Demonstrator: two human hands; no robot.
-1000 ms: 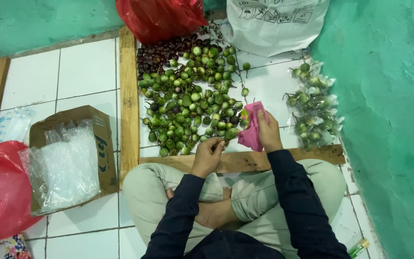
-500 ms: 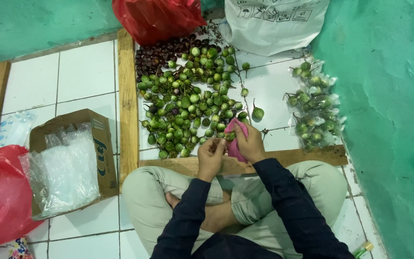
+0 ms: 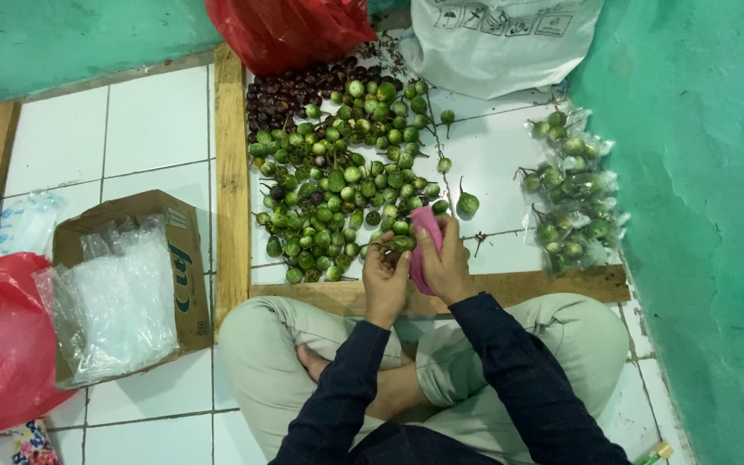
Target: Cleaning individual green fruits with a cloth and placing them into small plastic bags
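Head view: the left hand [image 3: 387, 277] pinched one small round green eggplant [image 3: 403, 244] at the near edge of the eggplant pile [image 3: 342, 181] on the tiled floor [image 3: 144, 129], its grip clenched on the fruit so it stayed clear of the loose heap. The right hand [image 3: 448, 263] grasped a pink cloth [image 3: 425, 241] pressed against that fruit, the cloth's long axis running up and away from the person. The fruit was near-round; which way its stem pointed could not be told. Bagged eggplants [image 3: 572, 194] lay well apart to the right, clear bags in a cardboard box [image 3: 122, 284] to the left.

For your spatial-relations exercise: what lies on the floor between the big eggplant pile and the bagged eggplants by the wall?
In the head view, between the pile and the bagged eggplants, mostly bare white tile, with a few stray eggplants.
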